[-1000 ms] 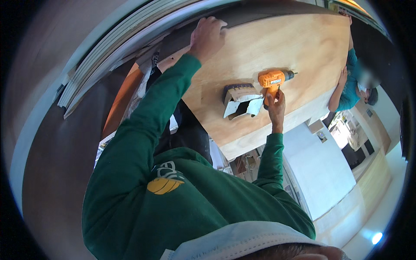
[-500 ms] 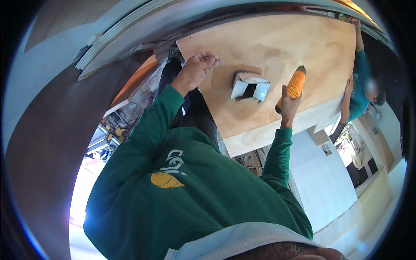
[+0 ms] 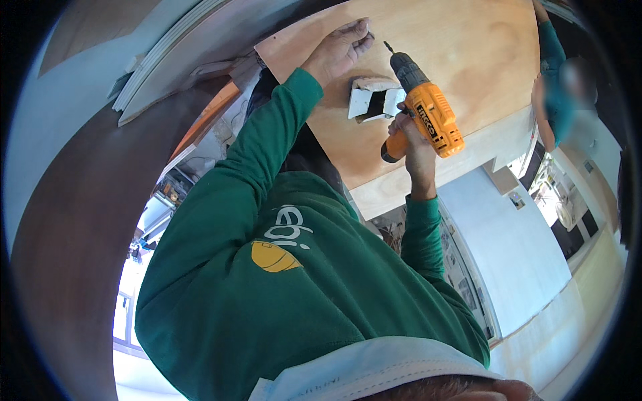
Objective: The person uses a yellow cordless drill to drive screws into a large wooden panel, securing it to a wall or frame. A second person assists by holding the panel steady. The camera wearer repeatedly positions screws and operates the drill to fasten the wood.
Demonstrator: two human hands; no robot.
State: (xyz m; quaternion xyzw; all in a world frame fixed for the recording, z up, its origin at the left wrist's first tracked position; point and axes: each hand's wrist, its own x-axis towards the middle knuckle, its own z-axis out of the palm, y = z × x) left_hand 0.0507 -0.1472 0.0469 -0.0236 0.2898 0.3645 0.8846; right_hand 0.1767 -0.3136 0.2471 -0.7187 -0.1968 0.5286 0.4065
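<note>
An orange and black cordless drill (image 3: pixel 430 110) is gripped by its handle in my right hand (image 3: pixel 416 144). Its bit points up and left, toward my left hand (image 3: pixel 342 52). The fingers of that hand are pinched together around a small dark piece, perhaps a screw, too small to name surely. A short gap parts the drill bit from those fingertips. Both hands are over a light plywood panel (image 3: pixel 468 53). Between them, an opened small white box (image 3: pixel 366 100) lies on the panel, dark inside.
At the panel's far right end stands another person in a teal shirt (image 3: pixel 558 100), an arm along its edge. White boards (image 3: pixel 170 50) lean at the left beside a brown surface (image 3: pixel 73 187). A pale sheet (image 3: pixel 505 247) is below the panel on the right.
The drill has swung round and come nearer, its bit now toward my left hand. My left hand has moved up and right. The view has shifted a little.
</note>
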